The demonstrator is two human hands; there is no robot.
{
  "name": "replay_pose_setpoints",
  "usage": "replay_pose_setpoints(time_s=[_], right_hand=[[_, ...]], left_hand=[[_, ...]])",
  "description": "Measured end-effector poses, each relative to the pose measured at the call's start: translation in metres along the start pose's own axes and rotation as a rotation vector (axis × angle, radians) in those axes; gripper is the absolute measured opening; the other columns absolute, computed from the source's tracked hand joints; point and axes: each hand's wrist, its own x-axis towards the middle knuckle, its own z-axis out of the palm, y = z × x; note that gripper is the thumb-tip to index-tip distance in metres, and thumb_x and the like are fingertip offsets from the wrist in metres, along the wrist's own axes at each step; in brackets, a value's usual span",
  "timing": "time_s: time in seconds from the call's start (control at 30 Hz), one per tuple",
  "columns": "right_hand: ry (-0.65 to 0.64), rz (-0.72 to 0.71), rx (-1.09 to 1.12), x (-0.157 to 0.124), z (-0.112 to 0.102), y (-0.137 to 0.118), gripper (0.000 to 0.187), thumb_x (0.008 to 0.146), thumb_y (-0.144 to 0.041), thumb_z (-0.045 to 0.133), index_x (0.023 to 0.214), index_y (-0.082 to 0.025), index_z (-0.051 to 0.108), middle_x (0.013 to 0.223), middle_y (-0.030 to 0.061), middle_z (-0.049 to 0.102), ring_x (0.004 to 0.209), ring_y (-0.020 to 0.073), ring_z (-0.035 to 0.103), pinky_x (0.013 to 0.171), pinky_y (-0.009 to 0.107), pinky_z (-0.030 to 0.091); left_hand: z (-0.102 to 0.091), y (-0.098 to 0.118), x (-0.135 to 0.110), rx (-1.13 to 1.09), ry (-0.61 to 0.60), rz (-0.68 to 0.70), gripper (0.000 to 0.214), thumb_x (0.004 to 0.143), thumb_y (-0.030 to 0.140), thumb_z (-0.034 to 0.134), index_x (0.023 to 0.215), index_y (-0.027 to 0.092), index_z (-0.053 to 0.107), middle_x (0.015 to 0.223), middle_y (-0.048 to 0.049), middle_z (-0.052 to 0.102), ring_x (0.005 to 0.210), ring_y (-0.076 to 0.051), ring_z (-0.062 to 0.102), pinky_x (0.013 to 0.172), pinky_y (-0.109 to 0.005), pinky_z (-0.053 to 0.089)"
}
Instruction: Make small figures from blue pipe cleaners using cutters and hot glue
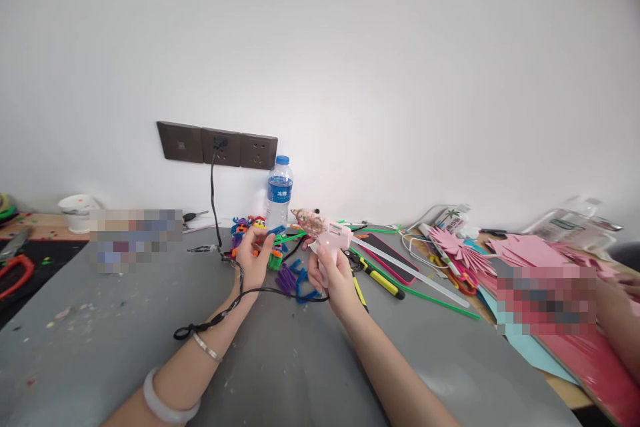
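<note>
My right hand (336,277) is wrapped round the grip of a pink glue gun (331,237), whose nozzle points left. A long translucent glue stick (417,273) juts out of its back. My left hand (251,261) pinches a small blue pipe-cleaner piece (275,230), just left of the nozzle and apart from it. A green pipe cleaner (289,238) shows beside that piece; whether they are joined I cannot tell. Colourful fuzzy figures (240,225) lie behind my left hand, partly hidden. Purple pipe-cleaner coils (286,278) and blue bent pieces (303,283) rest between my hands.
The black cord (285,291) crosses my left wrist. A water bottle (280,193) stands by the wall sockets (221,147). Yellow-black pliers (383,279) and a phone (393,260) lie right. Pink folded paper (460,250) and another person's arm (617,307) are farther right; red-handled scissors (17,273) far left.
</note>
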Motion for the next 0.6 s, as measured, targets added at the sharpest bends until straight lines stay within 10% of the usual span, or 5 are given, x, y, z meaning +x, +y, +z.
replay_pose_setpoints(time_s=[0.6], right_hand=[[-0.137, -0.142, -0.154, 0.039, 0.088, -0.091, 0.034, 0.084, -0.05, 0.06, 0.091, -0.019, 0.049, 0.044, -0.0133, 0.037, 0.032, 0.0037, 0.03, 0.036, 0.017, 0.024]], left_hand=[[0.01, 0.012, -0.023, -0.256, -0.116, -0.33, 0.032, 0.069, 0.046, 0.074, 0.075, 0.018, 0.059, 0.065, 0.0012, 0.061, 0.055, -0.011, 0.053, 0.049, -0.022, 0.04]])
